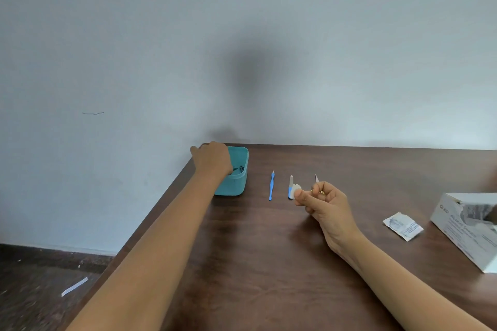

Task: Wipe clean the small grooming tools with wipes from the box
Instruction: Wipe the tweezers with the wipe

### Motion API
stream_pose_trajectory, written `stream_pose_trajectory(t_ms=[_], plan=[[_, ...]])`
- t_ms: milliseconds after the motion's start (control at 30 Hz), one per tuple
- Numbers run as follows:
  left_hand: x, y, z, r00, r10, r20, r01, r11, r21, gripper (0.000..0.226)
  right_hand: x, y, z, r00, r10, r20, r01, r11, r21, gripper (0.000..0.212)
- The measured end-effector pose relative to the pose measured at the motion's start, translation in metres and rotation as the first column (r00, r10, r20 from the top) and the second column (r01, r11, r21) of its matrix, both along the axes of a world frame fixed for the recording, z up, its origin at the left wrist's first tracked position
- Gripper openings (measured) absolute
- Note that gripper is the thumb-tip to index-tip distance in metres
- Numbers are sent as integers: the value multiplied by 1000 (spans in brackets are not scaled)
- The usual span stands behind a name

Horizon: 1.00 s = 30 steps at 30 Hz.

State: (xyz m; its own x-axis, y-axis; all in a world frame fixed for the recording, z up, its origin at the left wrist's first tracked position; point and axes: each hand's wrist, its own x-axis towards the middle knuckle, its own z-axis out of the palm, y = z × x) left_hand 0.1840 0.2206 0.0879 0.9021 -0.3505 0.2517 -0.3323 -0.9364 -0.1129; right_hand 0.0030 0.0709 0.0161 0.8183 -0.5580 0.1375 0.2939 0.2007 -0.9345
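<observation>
My left hand [212,160] reaches down into a teal plastic bin [238,183] at the table's far left corner, fingers hidden inside among dark metal tools [240,168]. My right hand [322,203] hovers mid-table and pinches a small white wipe [296,188] between thumb and fingertips. On the table lie a blue-handled cuticle tool [271,186], a grey and blue nail file [290,187] and a pointed metal tool [316,178], partly hidden behind my right hand.
A white box of wipes [468,228] with a torn-open top stands at the right edge. A torn wipe packet [403,226] lies beside it. The brown table [255,250] meets a pale wall; its left edge drops to the floor.
</observation>
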Motion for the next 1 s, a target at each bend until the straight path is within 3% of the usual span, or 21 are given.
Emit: stream_pose_trajectory(t_ms=[233, 500, 600, 700, 800, 900, 1000], plan=[[4, -7, 2, 998, -29, -57, 36, 992, 123, 27, 1, 0, -1, 1000, 7, 3, -7, 1000, 5, 37], [0, -8, 9, 997, -34, -65, 42, 990, 132, 32, -1, 0, 0, 1000, 11, 19, -11, 999, 33, 36], [-7, -10, 22, 998, -69, -4, 69, 997, 18, 30, -2, 0, 1, 999, 2, 32, -3, 999, 43, 36], [-22, -19, 29, 985, -151, 89, 165, 968, -191, 22, -4, 0, 1, 997, -44, 57, 41, 998, 54, 36], [-49, -33, 27, 958, -233, 168, 279, 896, -346, 23, -6, -5, 0, 966, -236, 104, 223, 966, 129, 37], [-79, -51, 14, 935, -316, 158, 353, 821, -449, 22, -13, -22, 2, 874, -471, 115, 438, 869, 230, 39], [-107, -70, -12, 916, -377, 135, 395, 799, -453, 24, -22, -40, 2, 815, -564, 131, 504, 802, 320, 42]])
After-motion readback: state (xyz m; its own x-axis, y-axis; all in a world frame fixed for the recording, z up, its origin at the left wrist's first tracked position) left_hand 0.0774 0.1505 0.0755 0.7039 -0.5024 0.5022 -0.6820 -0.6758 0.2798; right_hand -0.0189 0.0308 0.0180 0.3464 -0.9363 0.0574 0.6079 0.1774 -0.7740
